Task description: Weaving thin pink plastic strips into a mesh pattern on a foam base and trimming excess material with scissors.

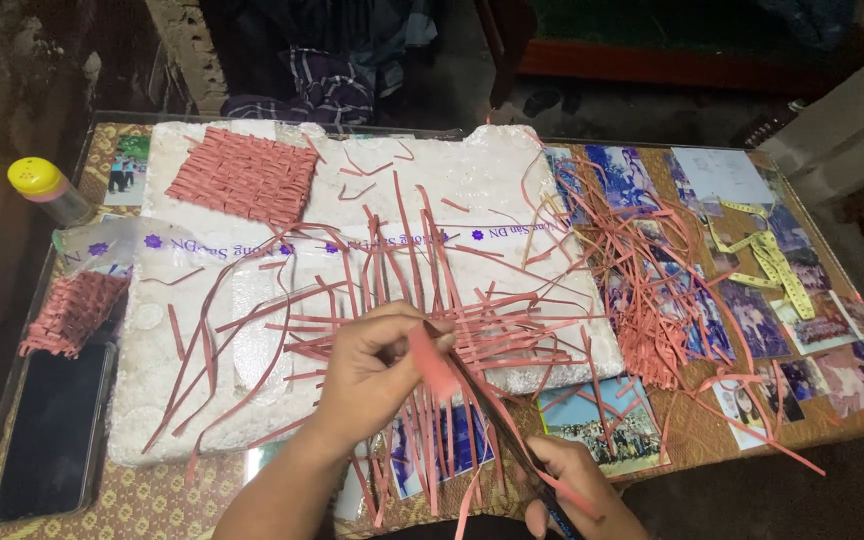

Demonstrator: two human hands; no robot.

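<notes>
On foam board [512, 180], left-hand fingers [407, 335] pinch pink strip [432, 368].

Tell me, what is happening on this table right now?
A person works over a white foam board strewn with thin pink paper strips. The left hand pinches a small folded pink strip piece in its fingers, while the right hand holds dark scissors against it. Two woven pink strip mats lie at the left, beside a black phone. A yellow measuring tape lies at the right.
</notes>
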